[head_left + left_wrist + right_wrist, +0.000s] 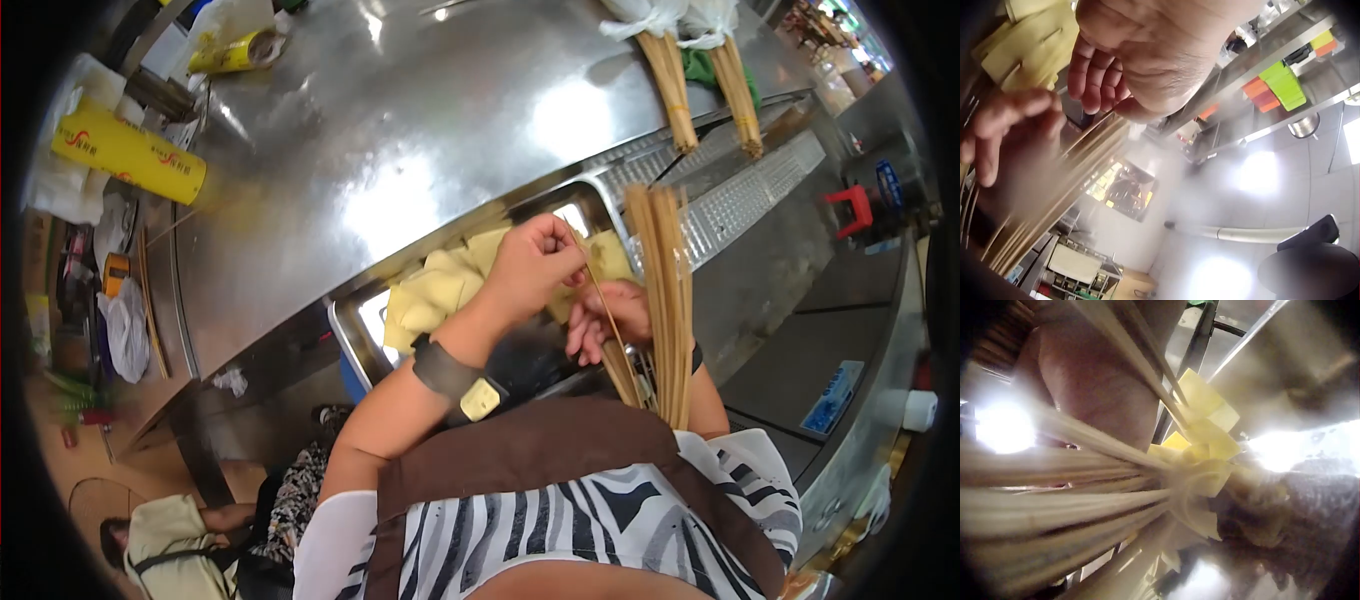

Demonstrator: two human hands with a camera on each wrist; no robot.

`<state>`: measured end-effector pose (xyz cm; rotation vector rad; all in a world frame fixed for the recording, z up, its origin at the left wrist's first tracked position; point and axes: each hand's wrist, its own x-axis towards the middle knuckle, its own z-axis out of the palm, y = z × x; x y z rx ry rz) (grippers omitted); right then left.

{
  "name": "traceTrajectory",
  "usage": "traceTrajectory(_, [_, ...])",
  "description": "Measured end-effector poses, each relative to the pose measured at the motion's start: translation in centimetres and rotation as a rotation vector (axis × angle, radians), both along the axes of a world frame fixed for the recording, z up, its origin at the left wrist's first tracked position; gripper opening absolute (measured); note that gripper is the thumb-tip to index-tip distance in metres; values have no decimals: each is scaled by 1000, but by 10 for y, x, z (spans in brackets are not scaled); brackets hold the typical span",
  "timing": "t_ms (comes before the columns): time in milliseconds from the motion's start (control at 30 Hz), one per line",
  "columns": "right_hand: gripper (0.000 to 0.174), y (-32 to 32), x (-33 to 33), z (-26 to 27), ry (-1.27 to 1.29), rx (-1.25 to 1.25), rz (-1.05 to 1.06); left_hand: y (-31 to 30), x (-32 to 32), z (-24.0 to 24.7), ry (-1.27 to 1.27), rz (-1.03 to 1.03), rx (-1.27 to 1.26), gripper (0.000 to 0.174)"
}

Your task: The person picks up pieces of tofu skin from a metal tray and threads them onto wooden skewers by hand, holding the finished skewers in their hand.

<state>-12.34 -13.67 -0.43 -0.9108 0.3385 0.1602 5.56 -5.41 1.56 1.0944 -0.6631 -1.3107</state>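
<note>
In the head view my left hand (535, 260) pinches a thin bamboo skewer (600, 300) between thumb and fingers, above a metal tray. Folded pale-yellow sheets (435, 290) lie in that tray (340, 325). My right hand (615, 310) is just beside, its fingers loosely bent and spread, with nothing seen between them; the thin skewer passes across it. A bundle of bamboo skewers (665, 290) stands in front of my right wrist and partly hides it. The right wrist view shows yellow pieces (1210, 444) around the far ends of the skewers (1072, 512).
Two bundles of skewers (670, 95) with white plastic over one end lie on the steel counter (420, 120). Yellow rolls (130, 155) sit at the left. A perforated metal strip (755, 200) runs right of the tray. Another person (170, 540) is at lower left.
</note>
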Motion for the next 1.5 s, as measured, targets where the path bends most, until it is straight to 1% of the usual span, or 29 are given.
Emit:
traceTrajectory(67, [36,2,-2,1,-52,49,-39,10,9,-5,-38,-35,26,9])
traceTrajectory(100, [31,2,0,3,-77,94,-45,15,11,-4,-13,-20,40,9])
traceTrajectory(133, [31,2,0,-1,-77,100,-39,19,13,-5,-13,-14,46,9])
traceTrajectory(200, [25,-1,-3,-9,-146,2,26,25,19,-8,-70,-61,102,8])
traceTrajectory(233, [18,3,-3,-4,-68,-15,-24,29,22,-7,-70,-61,104,8])
traceTrajectory(300, [18,1,-6,-1,-53,-26,-40,40,29,-5,-682,28,-55,13])
traceTrajectory(333, [18,1,-7,-2,-40,-38,-54,44,37,-3,-679,20,-53,13])
traceTrajectory(400, [18,-2,-11,-10,-85,-13,-74,52,52,1,-1442,-57,-264,22])
traceTrajectory(467, [19,-5,-12,-13,-143,39,-52,54,56,-10,-1461,-63,-257,24])
traceTrajectory(533, [18,-4,-10,-10,-151,45,-52,54,59,-15,-1453,-140,-279,20])
traceTrajectory(600, [18,-4,-10,-6,-66,-17,-34,51,61,-13,-1475,-171,-279,20])
traceTrajectory(667, [18,-3,-11,-9,-71,-13,-50,48,61,-10,-1488,-198,-283,19])
traceTrajectory(733, [18,-4,-12,-11,-79,-10,-57,45,64,-6,-1483,-304,-314,18])
traceTrajectory(767, [18,-5,-12,-11,-78,-11,-50,43,65,-7,-1483,-303,-313,18])
traceTrajectory(833, [18,-4,-10,-11,-83,-8,-38,41,67,-10,-1515,-354,-380,15])
traceTrajectory(967, [18,-3,-8,-12,-77,0,-44,38,69,-10,-1552,-390,-392,11])
traceTrajectory(1033, [18,-3,-10,-11,-71,3,-53,36,70,-10,-1652,-451,-402,9])
traceTrajectory(1167, [18,-4,-9,-11,-64,0,-38,37,67,-7,-1719,-468,-455,10])
traceTrajectory(1233, [18,-3,-8,-12,-77,7,-37,39,67,-8,-1653,-455,-547,11])
traceTrajectory(1367, [18,-3,-7,-13,-78,10,-31,37,73,-12,-1662,-478,-585,13])
traceTrajectory(1500, [18,-3,-7,-12,-93,27,-36,33,74,-12,-1682,-532,-583,10])
